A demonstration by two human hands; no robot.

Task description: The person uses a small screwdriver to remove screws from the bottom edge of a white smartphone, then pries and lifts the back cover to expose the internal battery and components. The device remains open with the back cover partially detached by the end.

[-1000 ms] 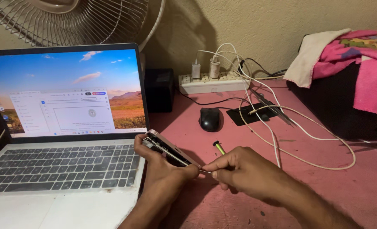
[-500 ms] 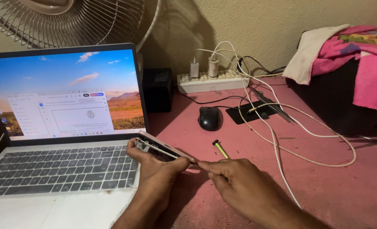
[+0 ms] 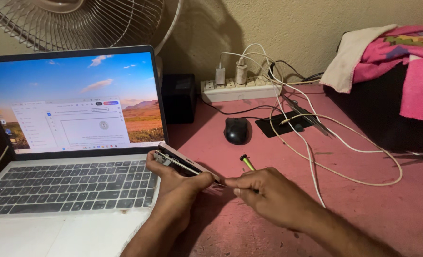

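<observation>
Your left hand (image 3: 176,183) grips the phone (image 3: 183,162) edge-on, fingers curled round its frame, just in front of the laptop (image 3: 73,185) at its right corner. Compared with half a second ago, the phone sits about where it was, tilted much the same. Your right hand (image 3: 268,195) stays pinched shut at the phone's near end; what it pinches is hidden. The yellow-handled screwdriver (image 3: 247,163) lies on the pink table (image 3: 364,209) behind your knuckles, unmoved, with the mouse (image 3: 236,130) beyond it.
</observation>
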